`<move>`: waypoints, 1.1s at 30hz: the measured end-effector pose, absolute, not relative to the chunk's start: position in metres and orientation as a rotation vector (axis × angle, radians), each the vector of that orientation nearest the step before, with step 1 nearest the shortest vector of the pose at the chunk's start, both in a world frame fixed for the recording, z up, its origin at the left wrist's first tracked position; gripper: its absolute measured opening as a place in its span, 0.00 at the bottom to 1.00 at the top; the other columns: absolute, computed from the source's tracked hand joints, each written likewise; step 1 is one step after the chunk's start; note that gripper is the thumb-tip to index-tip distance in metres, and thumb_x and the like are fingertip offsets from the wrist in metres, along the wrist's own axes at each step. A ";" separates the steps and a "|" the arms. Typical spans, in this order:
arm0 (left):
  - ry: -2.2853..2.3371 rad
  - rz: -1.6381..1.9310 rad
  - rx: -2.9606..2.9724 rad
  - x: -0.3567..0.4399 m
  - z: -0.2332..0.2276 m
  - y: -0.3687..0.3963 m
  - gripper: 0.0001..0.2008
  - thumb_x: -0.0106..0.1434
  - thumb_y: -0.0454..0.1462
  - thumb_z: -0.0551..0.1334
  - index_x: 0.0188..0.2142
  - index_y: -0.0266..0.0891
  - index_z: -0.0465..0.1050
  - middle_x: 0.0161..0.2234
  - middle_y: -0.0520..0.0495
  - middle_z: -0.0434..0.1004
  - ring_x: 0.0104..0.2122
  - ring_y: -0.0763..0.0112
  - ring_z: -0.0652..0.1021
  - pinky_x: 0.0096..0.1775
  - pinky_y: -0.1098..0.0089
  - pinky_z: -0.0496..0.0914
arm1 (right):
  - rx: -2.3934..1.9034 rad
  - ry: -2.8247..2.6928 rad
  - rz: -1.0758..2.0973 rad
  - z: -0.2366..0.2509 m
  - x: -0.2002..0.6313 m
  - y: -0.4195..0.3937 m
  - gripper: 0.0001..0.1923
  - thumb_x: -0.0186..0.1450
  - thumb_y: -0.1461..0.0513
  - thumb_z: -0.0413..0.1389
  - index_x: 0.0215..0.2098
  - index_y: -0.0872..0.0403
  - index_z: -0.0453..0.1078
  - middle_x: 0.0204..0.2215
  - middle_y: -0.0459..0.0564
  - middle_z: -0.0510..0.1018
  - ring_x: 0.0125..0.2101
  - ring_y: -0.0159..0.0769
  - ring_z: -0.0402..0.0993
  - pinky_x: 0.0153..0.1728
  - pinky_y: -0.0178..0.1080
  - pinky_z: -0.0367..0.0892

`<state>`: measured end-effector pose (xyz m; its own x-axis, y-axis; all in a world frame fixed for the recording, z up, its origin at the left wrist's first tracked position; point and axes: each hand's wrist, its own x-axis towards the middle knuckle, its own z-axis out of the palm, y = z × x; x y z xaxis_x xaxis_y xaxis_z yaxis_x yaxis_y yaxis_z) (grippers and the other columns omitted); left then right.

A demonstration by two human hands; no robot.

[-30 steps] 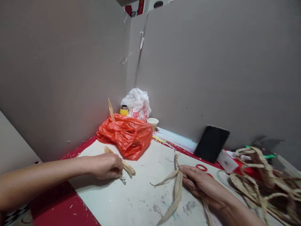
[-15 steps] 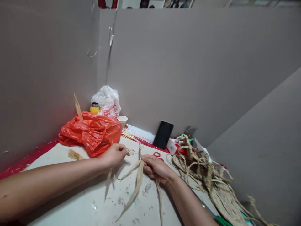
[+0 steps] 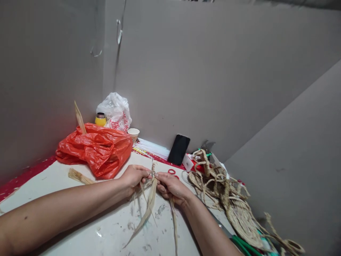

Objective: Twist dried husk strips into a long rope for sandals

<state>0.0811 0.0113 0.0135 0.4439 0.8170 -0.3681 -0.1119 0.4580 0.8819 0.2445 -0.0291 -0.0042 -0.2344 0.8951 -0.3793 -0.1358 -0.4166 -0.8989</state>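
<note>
Pinching dried husk strips (image 3: 149,199) between left hand (image 3: 134,176) and right hand (image 3: 170,186); twisting best kept tight, tails trailing on surface (image 3: 80,213).

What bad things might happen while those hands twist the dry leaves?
The left hand and right hand pinch thin dried husk strips at one spot; pulling hard might tear them. The loose ends trail over the table and could snag. The braided pile lies close by the right arm and may tangle.
</note>
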 end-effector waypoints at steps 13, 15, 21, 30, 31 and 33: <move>0.899 0.703 0.988 0.084 0.000 0.002 0.07 0.48 0.32 0.65 0.23 0.35 0.65 0.13 0.57 0.64 0.13 0.82 0.62 0.18 0.78 0.57 | -1.240 -0.989 1.740 -0.005 0.245 -0.031 0.19 0.57 0.50 0.58 0.23 0.53 0.57 0.09 0.35 0.59 0.09 0.18 0.39 0.11 0.27 0.34; 0.905 0.706 1.012 0.084 -0.001 0.002 0.06 0.48 0.31 0.64 0.23 0.36 0.66 0.12 0.58 0.63 0.13 0.82 0.62 0.19 0.78 0.57 | -1.241 -0.988 1.740 -0.005 0.246 -0.031 0.19 0.57 0.50 0.58 0.23 0.53 0.57 0.09 0.35 0.59 0.09 0.18 0.39 0.11 0.27 0.34; 0.945 0.711 1.129 0.085 -0.001 -0.001 0.06 0.47 0.30 0.64 0.22 0.35 0.66 0.14 0.58 0.65 0.16 0.82 0.63 0.21 0.79 0.56 | -1.245 -0.982 1.729 -0.004 0.244 -0.033 0.20 0.56 0.50 0.59 0.23 0.54 0.57 0.09 0.35 0.59 0.10 0.18 0.38 0.11 0.27 0.33; 0.803 0.464 0.938 0.086 0.010 -0.001 0.08 0.52 0.31 0.60 0.25 0.38 0.59 0.17 0.53 0.69 0.15 0.78 0.68 0.20 0.77 0.62 | -1.232 -0.992 1.722 -0.004 0.243 -0.033 0.19 0.56 0.50 0.59 0.24 0.54 0.58 0.09 0.35 0.58 0.10 0.18 0.38 0.11 0.27 0.34; 0.810 0.455 0.958 0.085 0.011 0.001 0.07 0.52 0.30 0.59 0.24 0.38 0.59 0.14 0.55 0.66 0.12 0.81 0.64 0.18 0.79 0.58 | -1.232 -0.993 1.726 -0.004 0.243 -0.033 0.19 0.56 0.50 0.59 0.24 0.54 0.58 0.09 0.35 0.58 0.10 0.18 0.38 0.10 0.27 0.34; 0.840 0.466 0.991 0.082 0.012 0.004 0.07 0.51 0.28 0.58 0.24 0.38 0.60 0.11 0.59 0.60 0.09 0.84 0.56 0.15 0.80 0.50 | -1.233 -0.993 1.732 -0.004 0.243 -0.033 0.19 0.57 0.50 0.59 0.24 0.54 0.59 0.10 0.35 0.58 0.10 0.18 0.38 0.10 0.27 0.34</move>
<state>0.0825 0.0041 0.0120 0.6073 0.6855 -0.4016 0.0231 0.4900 0.8714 0.2434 -0.0329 -0.0041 -0.2308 0.9051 -0.3572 -0.1494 -0.3957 -0.9061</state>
